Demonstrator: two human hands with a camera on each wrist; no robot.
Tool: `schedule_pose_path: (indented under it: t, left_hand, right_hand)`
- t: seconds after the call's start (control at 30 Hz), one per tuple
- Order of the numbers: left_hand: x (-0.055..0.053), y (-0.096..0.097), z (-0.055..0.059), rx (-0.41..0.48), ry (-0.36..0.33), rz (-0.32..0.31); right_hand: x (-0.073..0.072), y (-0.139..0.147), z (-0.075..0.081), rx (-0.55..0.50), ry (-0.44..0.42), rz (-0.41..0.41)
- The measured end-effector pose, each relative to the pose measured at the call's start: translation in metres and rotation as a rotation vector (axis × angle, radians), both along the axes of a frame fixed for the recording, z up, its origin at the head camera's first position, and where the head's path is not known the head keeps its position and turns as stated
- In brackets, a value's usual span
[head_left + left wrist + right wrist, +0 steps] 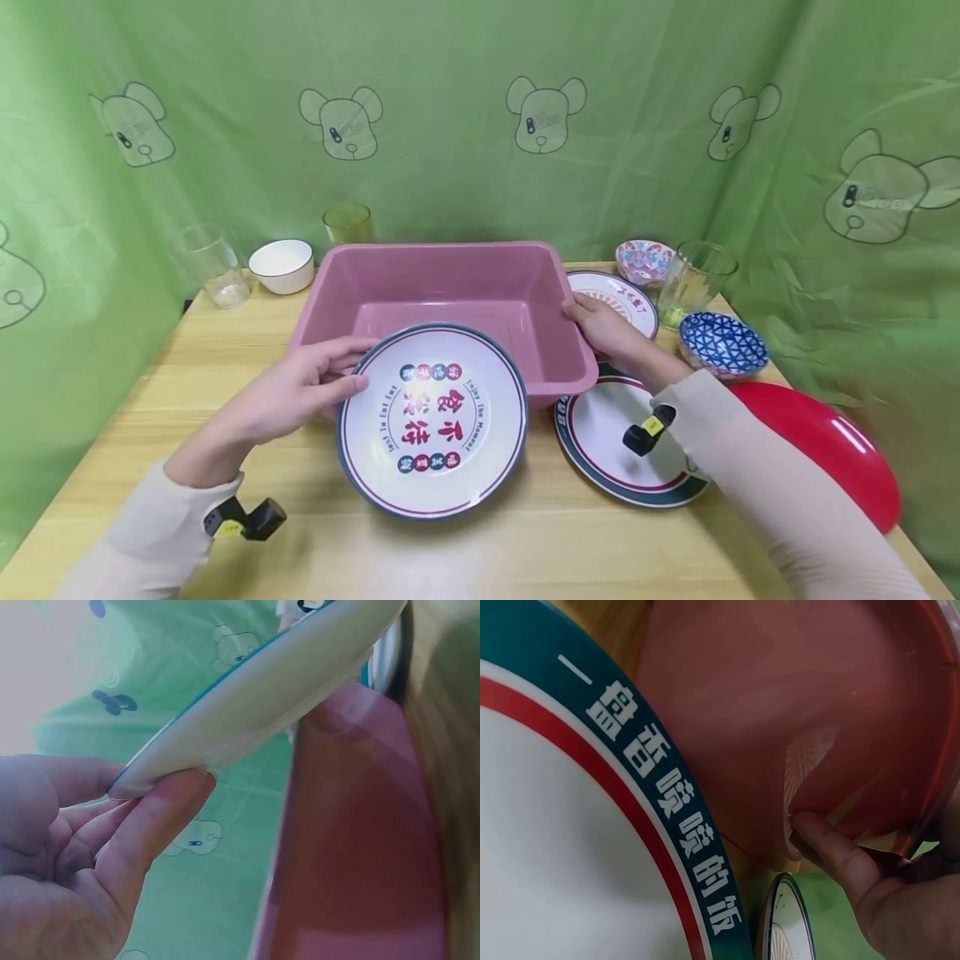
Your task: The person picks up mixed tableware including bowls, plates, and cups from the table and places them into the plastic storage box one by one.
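Note:
My left hand [300, 387] pinches the left edge of a round white plate [432, 421] with a blue-green rim and red and dark printed characters. The plate hangs tilted above the table, in front of the pink basin [442, 283] and overlapping its near side. In the left wrist view, the thumb and fingers [161, 817] sit on either side of the plate's edge. My right hand [611, 329] grips the right rim of the basin, with a finger against its outer wall [780, 697] in the right wrist view.
Right of the basin lie a green-rimmed plate [637, 433], a smaller printed plate [637, 304], a red plate [825, 442], a blue patterned bowl [723, 343], a pink patterned bowl [645, 260] and a glass [693, 279]. Behind left stand a white bowl [282, 268], clear glass [225, 287] and yellowish glass [348, 223].

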State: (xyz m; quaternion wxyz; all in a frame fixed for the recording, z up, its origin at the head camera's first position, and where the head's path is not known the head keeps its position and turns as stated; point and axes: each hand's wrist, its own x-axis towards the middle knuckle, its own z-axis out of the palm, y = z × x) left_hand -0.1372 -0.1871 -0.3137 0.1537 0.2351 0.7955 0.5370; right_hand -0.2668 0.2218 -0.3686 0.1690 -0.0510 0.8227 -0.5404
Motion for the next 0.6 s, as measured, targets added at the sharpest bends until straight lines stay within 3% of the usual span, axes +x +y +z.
schedule_pose_path:
  t: [0.37, 0.6]
  left_hand:
    - [-0.011, -0.008, 0.016, 0.112, -0.049, 0.070]
    - [-0.023, -0.012, 0.023, 0.095, 0.061, 0.140]
  right_hand:
    - [0.000, 0.007, 0.004, 0.043, 0.005, 0.005]
    - [-0.004, 0.008, 0.005, 0.115, 0.069, 0.039]
